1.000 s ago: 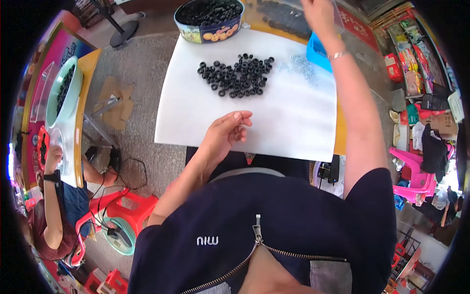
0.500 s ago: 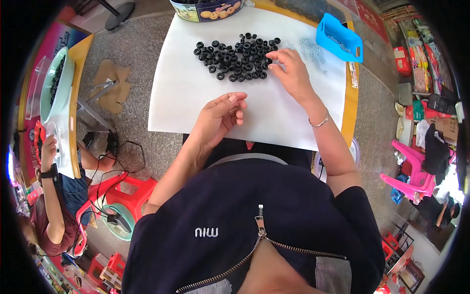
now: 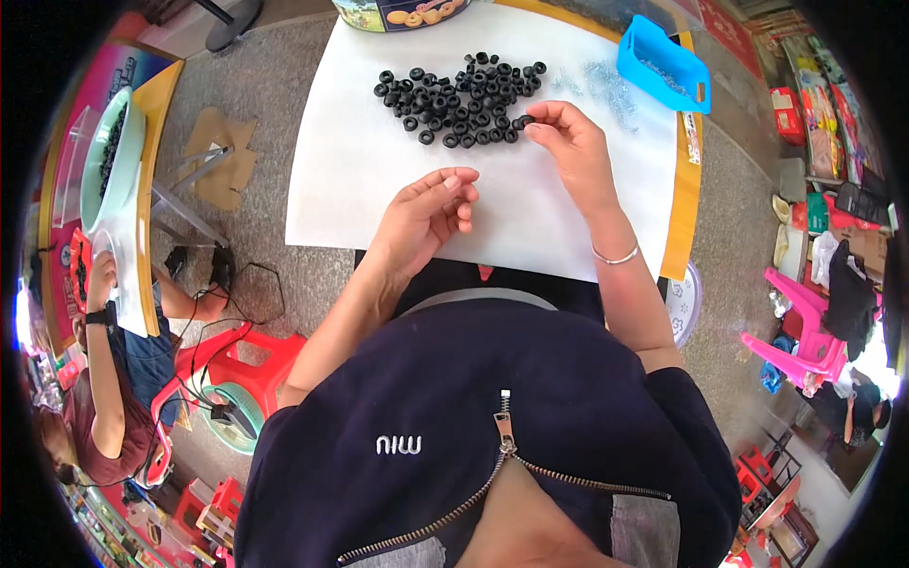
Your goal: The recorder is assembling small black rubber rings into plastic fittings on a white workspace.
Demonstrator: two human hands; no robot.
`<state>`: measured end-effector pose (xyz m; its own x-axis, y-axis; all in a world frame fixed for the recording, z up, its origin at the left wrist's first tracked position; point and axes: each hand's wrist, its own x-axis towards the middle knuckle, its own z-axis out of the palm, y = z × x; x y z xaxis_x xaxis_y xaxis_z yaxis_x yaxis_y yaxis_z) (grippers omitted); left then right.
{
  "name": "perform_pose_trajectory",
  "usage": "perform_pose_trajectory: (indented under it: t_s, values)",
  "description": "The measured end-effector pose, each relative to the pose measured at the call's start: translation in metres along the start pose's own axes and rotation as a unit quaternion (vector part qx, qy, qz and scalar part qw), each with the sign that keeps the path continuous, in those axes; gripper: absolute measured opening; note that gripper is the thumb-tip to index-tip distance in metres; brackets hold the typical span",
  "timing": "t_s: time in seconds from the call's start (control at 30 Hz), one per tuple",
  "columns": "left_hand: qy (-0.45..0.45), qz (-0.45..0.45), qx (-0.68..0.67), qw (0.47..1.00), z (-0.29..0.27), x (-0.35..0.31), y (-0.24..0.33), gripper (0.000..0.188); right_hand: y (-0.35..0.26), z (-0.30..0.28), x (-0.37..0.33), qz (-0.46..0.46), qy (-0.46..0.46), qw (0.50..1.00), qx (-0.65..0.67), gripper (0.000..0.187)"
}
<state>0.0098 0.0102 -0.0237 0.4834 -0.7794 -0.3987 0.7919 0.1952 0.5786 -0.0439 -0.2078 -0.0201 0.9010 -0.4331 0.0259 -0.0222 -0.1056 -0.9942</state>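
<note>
A heap of small black rings [image 3: 459, 99], thick and rounded like rubber grommets, lies spread over the white sheet [image 3: 350, 189] on the table. At the heap's right edge my right hand [image 3: 575, 151] pinches one black ring [image 3: 524, 122] between thumb and forefinger. My left hand [image 3: 431, 210] hovers over the sheet's near part, palm turned inward and fingers curled. Its thumb rests against the forefinger; anything between them is too small or hidden to make out. Tiny silvery pieces [image 3: 606, 87] are scattered right of the heap.
A blue plastic basket [image 3: 658, 71] with small silvery pieces stands at the far right corner. A patterned tin [image 3: 402, 14] sits at the far edge. To the left, another person's hand [image 3: 101, 279] works at a table with a pale green basin [image 3: 123, 180]. A red stool [image 3: 270, 364] stands nearby.
My right hand has moved slightly down and closed its fingertips on a black ring at the heap's edge. The left hand has hardly moved. The view has shifted a little.
</note>
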Motion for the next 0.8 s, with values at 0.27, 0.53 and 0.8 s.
perform_pose_trajectory:
  t_s: [0.27, 0.53, 0.8]
  values:
    - [0.049, 0.052, 0.06, 0.996, 0.014, -0.003, -0.006, 0.027, -0.028, 0.031, -0.042, 0.02, -0.122, 0.992, -0.018, 0.018]
    - [0.003, 0.05, -0.046, 0.998, -0.005, 0.001, -0.007, 0.027, -0.019, 0.042, -0.05, -0.052, -0.048, 0.995, -0.063, 0.017]
    - [0.033, 0.046, -0.025, 0.998, 0.003, -0.001, -0.007, 0.023, -0.017, 0.05, -0.062, -0.267, -0.028, 0.939, -0.217, 0.023]
